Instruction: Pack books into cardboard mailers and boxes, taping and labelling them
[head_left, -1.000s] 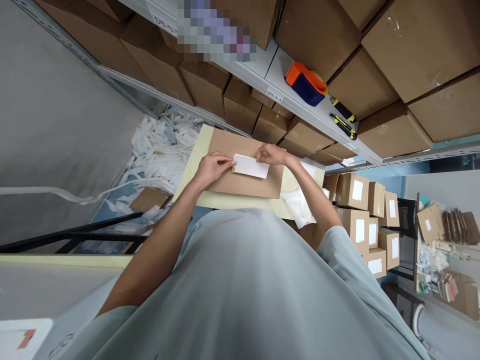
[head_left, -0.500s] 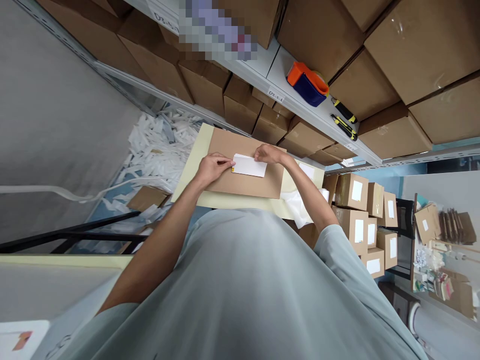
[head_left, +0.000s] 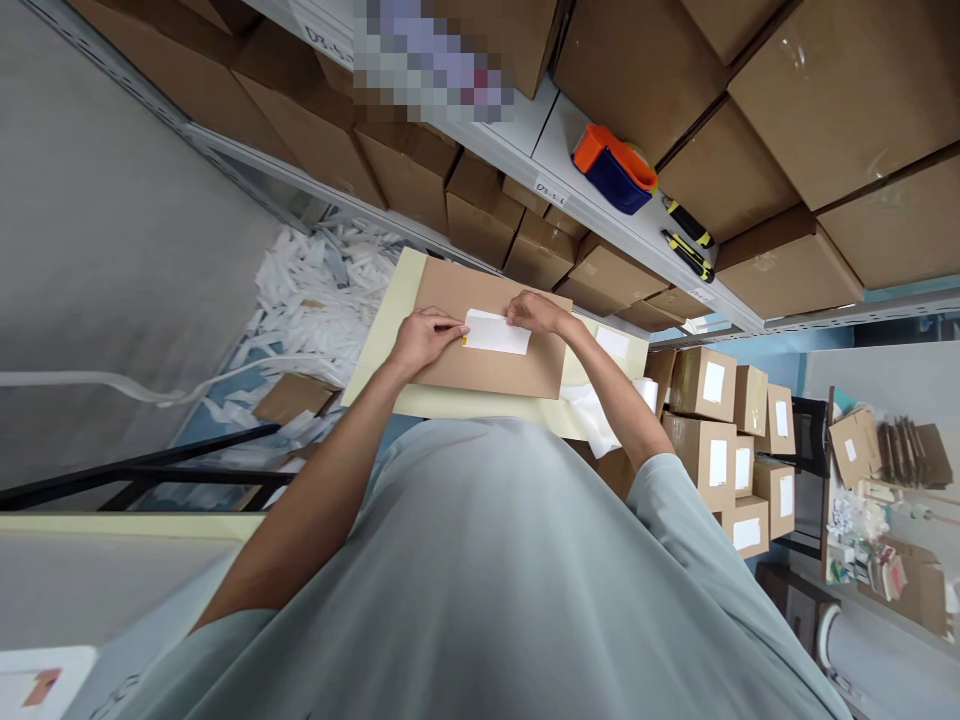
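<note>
A white paper label (head_left: 496,334) with a small yellow mark at its left end lies over a flat brown cardboard piece (head_left: 450,368). The cardboard rests on a pale yellow board (head_left: 384,340). My left hand (head_left: 424,338) pinches the label's left end between thumb and fingertips. At the label's upper right, my right hand (head_left: 534,311) has its fingers curled together on the edge. Whether the label touches the cardboard all along cannot be made out.
Above runs a shelf (head_left: 559,140) with boxes, an orange-and-blue tape dispenser (head_left: 615,170) and yellow-black cutters (head_left: 688,254). White crumpled wrap (head_left: 596,415) lies right of the cardboard. Labelled boxes (head_left: 705,455) stand farther right; paper scraps (head_left: 300,300) lie at left.
My right hand has shifted very slightly left along with the label. My left hand keeps its hold at the other end.
</note>
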